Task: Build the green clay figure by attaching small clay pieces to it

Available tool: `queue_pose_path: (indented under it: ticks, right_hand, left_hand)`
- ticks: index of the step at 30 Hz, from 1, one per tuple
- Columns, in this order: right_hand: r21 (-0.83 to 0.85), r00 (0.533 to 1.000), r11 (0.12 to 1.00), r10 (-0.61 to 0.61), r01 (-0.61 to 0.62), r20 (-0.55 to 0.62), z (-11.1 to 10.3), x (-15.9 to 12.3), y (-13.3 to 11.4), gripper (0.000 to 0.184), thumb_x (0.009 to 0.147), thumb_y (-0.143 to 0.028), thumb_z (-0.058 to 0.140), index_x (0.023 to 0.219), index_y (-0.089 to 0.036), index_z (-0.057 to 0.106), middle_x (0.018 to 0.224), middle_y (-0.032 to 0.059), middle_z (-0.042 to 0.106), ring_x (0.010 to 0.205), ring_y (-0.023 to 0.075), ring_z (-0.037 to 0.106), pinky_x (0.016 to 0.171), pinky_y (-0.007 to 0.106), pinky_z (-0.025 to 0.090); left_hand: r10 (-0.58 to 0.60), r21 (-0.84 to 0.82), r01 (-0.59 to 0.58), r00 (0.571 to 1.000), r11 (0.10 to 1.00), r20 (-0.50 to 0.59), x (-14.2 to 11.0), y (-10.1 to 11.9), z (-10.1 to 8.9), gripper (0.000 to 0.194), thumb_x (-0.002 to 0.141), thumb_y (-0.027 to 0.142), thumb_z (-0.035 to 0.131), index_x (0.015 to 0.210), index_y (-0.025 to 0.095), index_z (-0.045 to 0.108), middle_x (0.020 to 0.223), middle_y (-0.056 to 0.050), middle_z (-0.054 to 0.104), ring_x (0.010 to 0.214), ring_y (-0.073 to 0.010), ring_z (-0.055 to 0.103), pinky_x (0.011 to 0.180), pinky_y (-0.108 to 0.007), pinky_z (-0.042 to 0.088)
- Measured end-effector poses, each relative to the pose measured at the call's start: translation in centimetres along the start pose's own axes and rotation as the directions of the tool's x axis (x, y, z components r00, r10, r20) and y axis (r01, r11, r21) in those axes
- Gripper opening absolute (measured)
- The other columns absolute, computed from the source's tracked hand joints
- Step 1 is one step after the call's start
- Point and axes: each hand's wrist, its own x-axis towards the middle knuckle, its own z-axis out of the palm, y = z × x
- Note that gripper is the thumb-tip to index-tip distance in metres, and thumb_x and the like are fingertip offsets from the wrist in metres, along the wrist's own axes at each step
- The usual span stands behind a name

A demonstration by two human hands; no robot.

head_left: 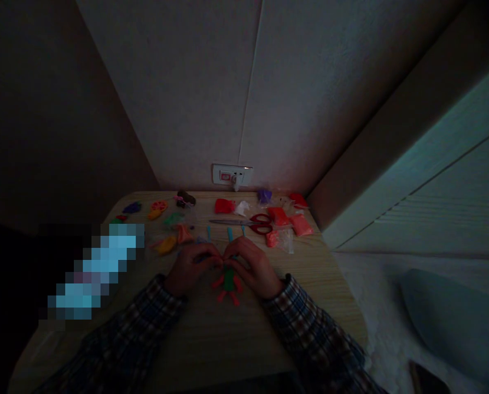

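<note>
My left hand (193,268) and my right hand (255,265) meet fingertip to fingertip over the middle of the table. Each is closed in a pinch, and whatever lies between the fingertips is too small and dark to make out. Just below them a small clay figure (229,280) with a green body and pink limbs lies on the wood, its upper end hidden by my fingers. Beyond my hands are blue modelling tools (230,234) and scissors (261,223) with red handles.
Packets of red clay (225,206), orange clay (279,216) and pink clay (301,224) lie along the back right of the table (318,306). Yellow clay (166,245) and small shaped pieces sit at left, near a blurred-out bright object (99,271). A wall socket (232,175) is behind.
</note>
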Motion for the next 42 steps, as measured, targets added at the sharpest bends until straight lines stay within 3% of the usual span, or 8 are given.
queue_pose_path:
  ticks: [11,18,25,31,42]
  right_hand:
    - [-0.043,1.000,0.999,0.025,-0.025,-0.013,0.02,-0.26,0.55,0.013,0.097,-0.027,0.050,0.093,-0.021,0.060,0.085,0.0054,0.065,0.082,0.0193,0.061,0.071,0.032,0.051]
    - [-0.010,0.998,0.998,0.063,-0.064,-0.025,0.02,-0.36,0.58,0.009,0.094,-0.026,0.054,0.095,-0.021,0.061,0.085,0.0054,0.064,0.079,0.0195,0.060,0.070,0.033,0.051]
    - [-0.017,0.983,0.990,0.138,-0.141,-0.117,-0.41,-0.24,0.58,0.008,0.093,-0.022,0.052,0.093,-0.021,0.060,0.082,0.0039,0.062,0.077,0.0188,0.059,0.069,0.032,0.050]
    - [-0.022,0.978,0.989,0.142,-0.147,-0.151,-0.51,-0.22,0.58,0.011,0.093,-0.020,0.050,0.091,-0.020,0.061,0.083,0.0041,0.063,0.076,0.0176,0.059,0.068,0.030,0.049]
    - [-0.015,0.966,0.978,0.203,-0.208,-0.159,-0.52,-0.25,0.67,0.014,0.093,-0.018,0.048,0.090,-0.020,0.061,0.083,0.0046,0.064,0.077,0.0181,0.060,0.069,0.030,0.049]
  left_hand:
    - [-0.097,-0.117,0.090,0.994,0.989,-0.052,0.14,0.09,0.11,0.010,0.070,0.026,0.072,0.072,0.017,0.070,0.067,-0.001,0.068,0.063,-0.0160,0.063,0.062,-0.026,0.053]
    - [-0.064,-0.169,0.054,0.996,0.984,-0.060,0.04,-0.15,0.16,0.015,0.074,0.029,0.071,0.069,0.016,0.065,0.062,0.001,0.063,0.057,-0.0130,0.059,0.056,-0.023,0.050]
    - [-0.080,-0.257,0.054,0.993,0.965,-0.092,-0.12,-0.02,0.13,0.016,0.071,0.027,0.075,0.071,0.016,0.064,0.066,0.001,0.065,0.052,-0.0114,0.058,0.052,-0.023,0.049]
    - [-0.046,-0.350,0.010,0.995,0.937,-0.093,-0.29,0.44,0.15,0.027,0.081,0.038,0.069,0.069,0.017,0.057,0.060,0.000,0.065,0.051,-0.0121,0.058,0.051,-0.023,0.049]
    - [-0.142,-0.453,0.060,0.978,0.889,-0.151,-0.15,0.53,0.14,0.019,0.075,0.029,0.073,0.076,0.015,0.061,0.066,-0.002,0.071,0.048,-0.0117,0.059,0.048,-0.024,0.050]
